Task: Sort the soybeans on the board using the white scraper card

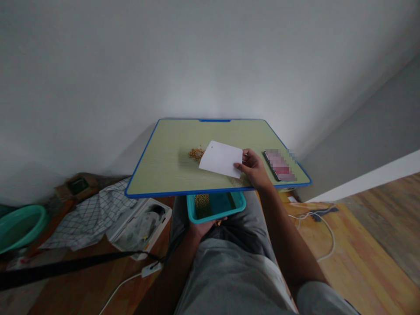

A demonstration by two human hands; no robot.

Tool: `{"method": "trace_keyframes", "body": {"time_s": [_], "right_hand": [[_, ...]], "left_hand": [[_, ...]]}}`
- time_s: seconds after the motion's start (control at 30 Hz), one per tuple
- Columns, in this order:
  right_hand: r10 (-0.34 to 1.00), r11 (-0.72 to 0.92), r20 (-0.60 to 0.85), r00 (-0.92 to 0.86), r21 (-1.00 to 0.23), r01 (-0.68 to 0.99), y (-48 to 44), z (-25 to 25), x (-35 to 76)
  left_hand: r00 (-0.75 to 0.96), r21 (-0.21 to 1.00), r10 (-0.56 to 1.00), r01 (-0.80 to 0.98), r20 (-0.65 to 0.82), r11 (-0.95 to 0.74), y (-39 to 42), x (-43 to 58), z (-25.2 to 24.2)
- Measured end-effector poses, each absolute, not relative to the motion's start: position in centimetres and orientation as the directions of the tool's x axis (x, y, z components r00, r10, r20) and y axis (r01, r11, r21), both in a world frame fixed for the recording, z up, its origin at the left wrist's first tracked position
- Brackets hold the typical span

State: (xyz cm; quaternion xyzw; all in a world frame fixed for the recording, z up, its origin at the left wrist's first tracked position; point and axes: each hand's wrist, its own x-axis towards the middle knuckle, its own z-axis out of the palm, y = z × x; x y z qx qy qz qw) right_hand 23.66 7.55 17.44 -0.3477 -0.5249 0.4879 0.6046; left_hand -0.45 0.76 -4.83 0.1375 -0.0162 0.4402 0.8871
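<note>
My right hand (254, 169) pinches the near right corner of a white card (220, 159) that rests on a pale green table with a blue rim (210, 191). A small heap of yellow-brown grains (196, 153) lies on the table just left of the card's far edge. Below the table's near edge, my left hand (205, 225) grips a teal tray (236, 206) from underneath. More of the same grains (202, 203) sit in the left part of that tray.
A phone (280, 165) lies at the table's right edge. On the wooden floor to the left are a checked cloth (88, 214), an open white box (141, 225), a teal basin (19, 225) and a black strap. White cables run along the floor at right.
</note>
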Motion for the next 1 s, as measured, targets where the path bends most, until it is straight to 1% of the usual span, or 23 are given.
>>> {"method": "trace_keyframes", "body": {"time_s": [0.23, 0.47, 0.7, 0.87, 1.0], "right_hand": [[0.947, 0.318, 0.319, 0.019, -0.932, -0.172, 7.7, 16.9, 24.0], [0.957, 0.289, 0.281, 0.067, -0.936, -0.202, 7.4, 16.9, 24.1], [0.97, 0.231, 0.203, 0.137, -0.945, -0.231, 8.0, 16.4, 24.4], [0.956, 0.275, 0.239, 0.171, -0.932, -0.236, 8.1, 16.4, 24.8], [0.918, 0.372, 0.305, 0.254, -0.884, -0.283, 8.0, 16.7, 25.0]], "left_hand": [[0.613, 0.231, 0.777, -0.784, 0.144, 0.576, 0.6, -0.5, -4.6], [0.615, 0.239, 0.776, -0.782, 0.142, 0.576, 0.7, -0.3, -4.1], [0.602, 0.244, 0.787, -0.79, 0.136, 0.563, 0.5, -0.3, -4.3], [0.612, 0.254, 0.781, -0.78, 0.125, 0.571, 0.5, -0.5, -4.6], [0.613, 0.244, 0.779, -0.782, 0.132, 0.574, 0.6, -0.6, -4.8]]}}
